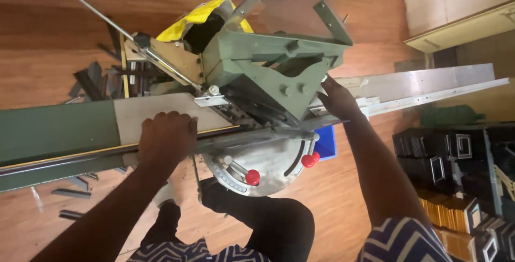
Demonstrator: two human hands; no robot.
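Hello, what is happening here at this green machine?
A person stands over a green cutting machine. The left hand presses a long dark moulding strip against the machine's bed. The right hand reaches in beside the green head, at the start of the metal rail. Two red-knobbed levers stick out below. Short dark offcuts lie on the wooden floor, and stacked frames stand to the right.

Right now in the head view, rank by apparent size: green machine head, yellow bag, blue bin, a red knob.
1. Green machine head
2. Yellow bag
3. Blue bin, mostly hidden, so unsure
4. Red knob
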